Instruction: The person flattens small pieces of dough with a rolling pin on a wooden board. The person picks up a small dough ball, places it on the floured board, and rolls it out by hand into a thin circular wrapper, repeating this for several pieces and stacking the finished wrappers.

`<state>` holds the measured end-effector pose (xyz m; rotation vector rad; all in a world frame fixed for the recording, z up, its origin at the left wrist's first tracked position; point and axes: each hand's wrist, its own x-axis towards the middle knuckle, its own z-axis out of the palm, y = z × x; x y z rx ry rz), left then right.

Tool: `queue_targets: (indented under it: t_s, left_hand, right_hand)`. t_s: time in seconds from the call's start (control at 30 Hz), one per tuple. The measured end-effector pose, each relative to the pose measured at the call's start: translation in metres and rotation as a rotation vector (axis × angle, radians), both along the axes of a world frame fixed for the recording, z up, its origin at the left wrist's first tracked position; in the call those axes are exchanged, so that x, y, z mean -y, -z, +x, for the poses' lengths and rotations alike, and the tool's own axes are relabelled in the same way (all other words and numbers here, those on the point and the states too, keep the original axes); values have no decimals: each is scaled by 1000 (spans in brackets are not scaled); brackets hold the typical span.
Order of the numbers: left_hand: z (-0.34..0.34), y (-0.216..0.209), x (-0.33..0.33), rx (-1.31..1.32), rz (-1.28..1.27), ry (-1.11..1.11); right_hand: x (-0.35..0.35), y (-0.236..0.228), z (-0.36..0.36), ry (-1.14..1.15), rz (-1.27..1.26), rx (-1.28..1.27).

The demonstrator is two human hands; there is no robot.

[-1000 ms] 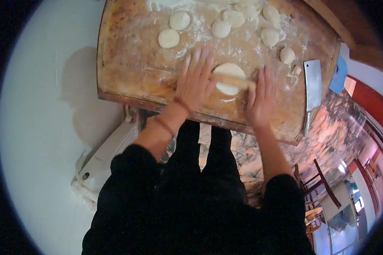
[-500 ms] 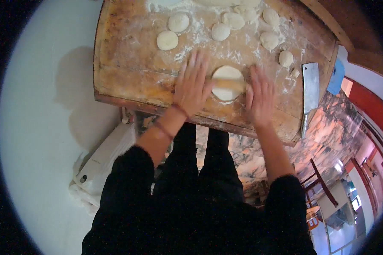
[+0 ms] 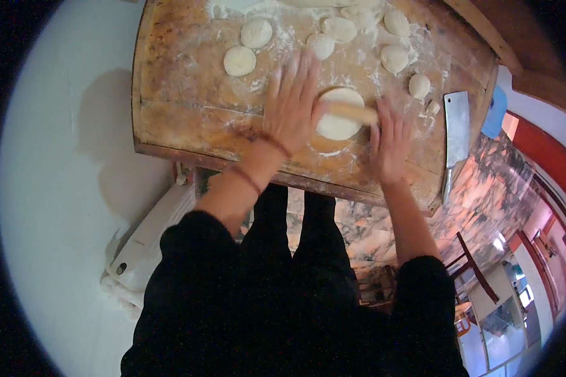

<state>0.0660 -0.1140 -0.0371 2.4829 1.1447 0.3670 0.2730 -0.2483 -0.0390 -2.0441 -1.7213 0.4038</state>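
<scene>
A round flattened piece of dough (image 3: 339, 129) lies on the floured wooden table (image 3: 182, 110) in front of me. Across its upper part runs a short wooden rolling pin (image 3: 353, 112), slightly tilted and blurred by motion. My left hand (image 3: 290, 107) lies over the pin's left end, fingers stretched flat and pointing away from me. Over the right end is my right hand (image 3: 393, 138), its fingers also straight and somewhat smeared. Both palms cover the pin's ends, so only its middle shows.
Several dough pieces, among them a ball (image 3: 239, 61) at the left and a small one (image 3: 419, 86) at the right, rest on the table. A cleaver (image 3: 456, 129) lies along the right edge, its handle toward me. A white wall (image 3: 63, 188) stands at the left.
Both hands have shifted, the left one forward and slightly right. The rolling pin has moved away from me, toward the far part of the dough, and its right end tilts toward me.
</scene>
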Motion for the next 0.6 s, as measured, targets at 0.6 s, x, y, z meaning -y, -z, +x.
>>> queue_targets:
  t_s: [0.6]
  left_hand:
    - [5, 6, -23, -49, 67, -94]
  right_hand:
    - [-39, -12, 15, -66, 64, 71]
